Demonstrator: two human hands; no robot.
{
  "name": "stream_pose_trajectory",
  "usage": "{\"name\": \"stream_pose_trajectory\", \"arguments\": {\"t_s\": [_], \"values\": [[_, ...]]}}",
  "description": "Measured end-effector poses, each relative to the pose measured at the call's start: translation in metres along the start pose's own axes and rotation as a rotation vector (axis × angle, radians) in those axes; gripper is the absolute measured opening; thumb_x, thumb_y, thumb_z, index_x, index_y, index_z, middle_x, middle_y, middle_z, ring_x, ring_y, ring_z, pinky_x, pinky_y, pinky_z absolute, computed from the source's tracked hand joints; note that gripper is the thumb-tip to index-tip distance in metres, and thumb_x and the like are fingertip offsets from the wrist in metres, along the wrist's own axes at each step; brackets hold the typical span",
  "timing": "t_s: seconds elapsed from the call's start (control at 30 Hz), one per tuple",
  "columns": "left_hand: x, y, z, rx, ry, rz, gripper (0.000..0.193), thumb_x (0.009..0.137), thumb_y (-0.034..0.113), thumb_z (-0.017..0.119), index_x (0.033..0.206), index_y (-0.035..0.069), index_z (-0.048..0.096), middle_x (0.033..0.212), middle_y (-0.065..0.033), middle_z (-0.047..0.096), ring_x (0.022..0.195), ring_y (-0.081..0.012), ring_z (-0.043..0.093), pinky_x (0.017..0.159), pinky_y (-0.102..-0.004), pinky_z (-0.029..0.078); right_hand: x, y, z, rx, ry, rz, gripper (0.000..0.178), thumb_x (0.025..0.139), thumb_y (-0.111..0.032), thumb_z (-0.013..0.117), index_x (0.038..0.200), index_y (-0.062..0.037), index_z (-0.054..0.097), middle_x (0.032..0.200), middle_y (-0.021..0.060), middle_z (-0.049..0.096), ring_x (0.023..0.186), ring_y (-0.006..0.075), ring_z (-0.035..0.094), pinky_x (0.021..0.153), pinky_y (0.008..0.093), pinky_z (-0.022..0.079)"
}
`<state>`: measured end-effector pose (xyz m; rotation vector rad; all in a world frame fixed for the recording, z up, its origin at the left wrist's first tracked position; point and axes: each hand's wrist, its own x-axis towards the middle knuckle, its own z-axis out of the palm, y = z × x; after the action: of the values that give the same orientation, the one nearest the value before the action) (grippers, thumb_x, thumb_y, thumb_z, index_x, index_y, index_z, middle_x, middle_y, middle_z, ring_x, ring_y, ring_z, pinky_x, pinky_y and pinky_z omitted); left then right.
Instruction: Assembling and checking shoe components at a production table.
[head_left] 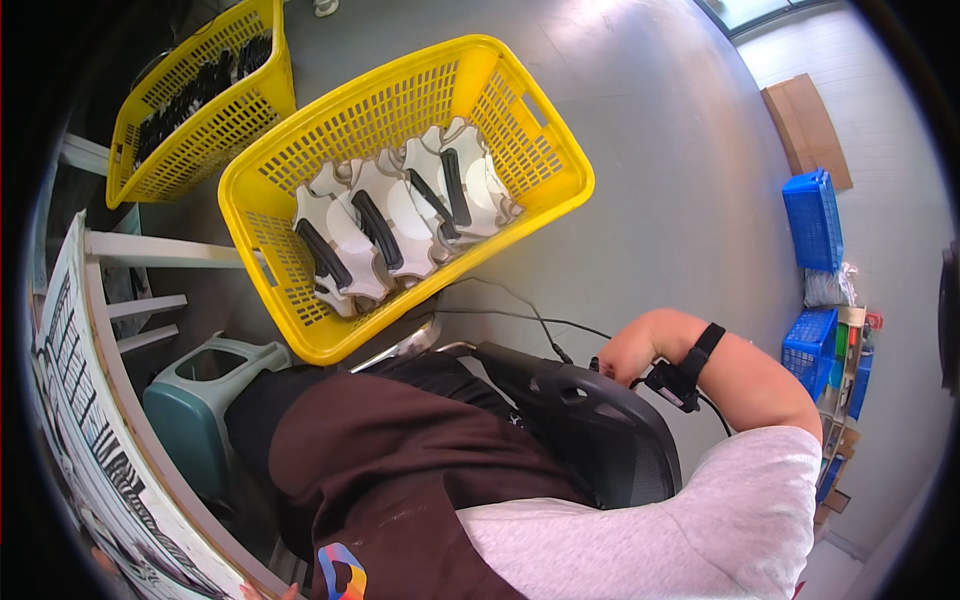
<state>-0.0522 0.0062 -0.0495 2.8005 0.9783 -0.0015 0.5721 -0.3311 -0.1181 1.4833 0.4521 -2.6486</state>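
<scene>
My right hand (628, 352) is bent down with curled fingers against the upper edge of a black mesh chair (625, 430), gripping its backrest. Around that wrist runs a black strap holding a small black device (672, 385) with a cable. Of my left hand (268, 592), only a few fingertips show at the bottom rim, by the table edge; the rest is out of the picture. Ahead on the floor, a yellow perforated basket (400, 72) holds several white and grey moulded parts (400, 215) with black strips.
A second yellow basket (270, 95) with dark parts stands at the far left. Beside me are a green-grey plastic stool (185, 420) and a table (150, 470). Cables (510, 312) cross the floor. Blue crates (812, 220) and cardboard (808, 130) line the right wall.
</scene>
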Motion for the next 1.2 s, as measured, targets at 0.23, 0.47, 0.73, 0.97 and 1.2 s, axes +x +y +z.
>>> {"name": "stream_pose_trajectory", "arguments": {"t_s": [0.23,0.47,0.73,0.97,1.2], "values": [[-0.021,-0.030,0.016,-0.121,0.027,-0.075,0.028,0.087,0.034,0.065,0.099,0.010,0.073,0.148,-0.0311,0.028,0.136,-0.0505,0.028,0.104,-0.0573,0.037,0.007,-0.002,0.005,-0.041,0.097,0.087,0.012,0.083,-0.009,0.068,0.094,-0.0066,0.067,0.086,0.0010,0.069,0.084,0.0142,0.068,0.071,0.0309,0.055],[-0.020,-0.017,0.012,-0.024,0.055,0.037,0.031,0.088,0.038,0.063,0.099,0.010,0.073,0.148,-0.0317,0.029,0.136,-0.0512,0.028,0.103,-0.0580,0.037,-0.021,-0.038,0.019,-0.430,0.177,0.093,0.036,0.078,-0.016,0.071,0.113,-0.0113,0.068,0.109,0.0081,0.069,0.103,0.0237,0.064,0.087,0.0401,0.048],[-0.012,-0.004,0.005,-0.020,-0.011,0.008,0.033,0.087,0.039,0.064,0.102,0.011,0.073,0.147,-0.0320,0.029,0.137,-0.0520,0.025,0.103,-0.0577,0.035,-0.026,-0.015,0.004,-0.166,0.102,0.199,0.034,0.084,-0.036,0.069,0.105,-0.0097,0.069,0.100,0.0055,0.068,0.097,0.0172,0.063,0.087,0.0369,0.047],[-0.018,-0.001,0.003,-0.035,-0.033,-0.020,0.025,0.084,0.019,0.067,0.106,0.010,0.072,0.151,-0.0265,0.026,0.137,-0.0481,0.027,0.101,-0.0533,0.038,-0.035,0.040,-0.022,0.374,-0.067,0.304,0.045,0.089,-0.049,0.063,0.110,-0.0086,0.063,0.107,0.0052,0.062,0.094,0.0185,0.061,0.083,0.0369,0.047],[-0.017,0.008,0.006,-0.455,-0.051,-0.639,0.029,0.079,0.006,0.068,0.107,0.013,0.072,0.150,-0.0236,0.029,0.133,-0.0466,0.035,0.101,-0.0515,0.038,-0.027,0.044,-0.018,0.417,-0.074,0.117,0.035,0.090,-0.041,0.064,0.106,-0.0108,0.061,0.082,-0.0024,0.056,0.076,0.0119,0.054,0.070,0.0296,0.047]]}}
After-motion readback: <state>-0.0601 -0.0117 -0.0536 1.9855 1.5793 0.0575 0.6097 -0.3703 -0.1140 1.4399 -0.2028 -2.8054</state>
